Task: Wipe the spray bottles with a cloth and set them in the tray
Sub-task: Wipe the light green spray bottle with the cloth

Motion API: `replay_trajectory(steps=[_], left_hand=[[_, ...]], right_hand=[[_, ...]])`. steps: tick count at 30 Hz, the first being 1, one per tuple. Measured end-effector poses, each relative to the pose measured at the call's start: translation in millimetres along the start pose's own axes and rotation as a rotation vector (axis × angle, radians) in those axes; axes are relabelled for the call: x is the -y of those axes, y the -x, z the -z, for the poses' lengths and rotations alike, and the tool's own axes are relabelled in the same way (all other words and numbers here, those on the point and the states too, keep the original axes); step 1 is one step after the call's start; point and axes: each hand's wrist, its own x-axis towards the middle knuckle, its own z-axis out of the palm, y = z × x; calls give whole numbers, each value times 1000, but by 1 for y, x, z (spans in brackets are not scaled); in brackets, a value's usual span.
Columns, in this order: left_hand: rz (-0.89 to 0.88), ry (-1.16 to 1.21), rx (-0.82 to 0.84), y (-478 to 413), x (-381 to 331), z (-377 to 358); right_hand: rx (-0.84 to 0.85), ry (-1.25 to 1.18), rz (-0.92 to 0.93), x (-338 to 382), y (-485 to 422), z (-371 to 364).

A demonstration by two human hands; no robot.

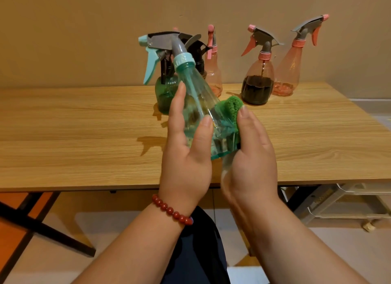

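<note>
The left hand (186,148) grips a tilted teal spray bottle (196,99) above the bench (84,135) — the right hand (251,154) presses a green cloth (229,109) against its side, fingers curled round the cloth.

We see the left hand (186,154) gripping a teal spray bottle (197,101) above the wooden surface (84,135), tilted with its nozzle pointing left. The right hand (251,158) holds a green cloth (229,108) against the bottle's lower right side, thumb on top. A red bead bracelet (169,209) circles the left wrist. Behind stand a dark green bottle (165,95), a pink bottle (213,76), a pink bottle with dark liquid (257,88) and another pink one (286,72) at far right.
</note>
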Motion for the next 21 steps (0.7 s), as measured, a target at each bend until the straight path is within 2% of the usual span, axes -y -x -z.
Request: replay_trajectory(steps=[4, 9, 12, 16, 21], left_hand=[[16, -198, -8, -4, -3, 2], [54, 34, 30, -4, -5, 2], [10, 77, 4, -5, -7, -3], [-49, 75, -17, -11, -3, 3], [-129, 26, 55, -3, 2, 5]], right_hand=[[-11, 233, 208, -1, 4, 4], [23, 403, 361, -3, 2, 10], [71, 461, 417, -6, 6, 9], [126, 485, 423, -8, 13, 10], [239, 395, 266, 20, -17, 3]])
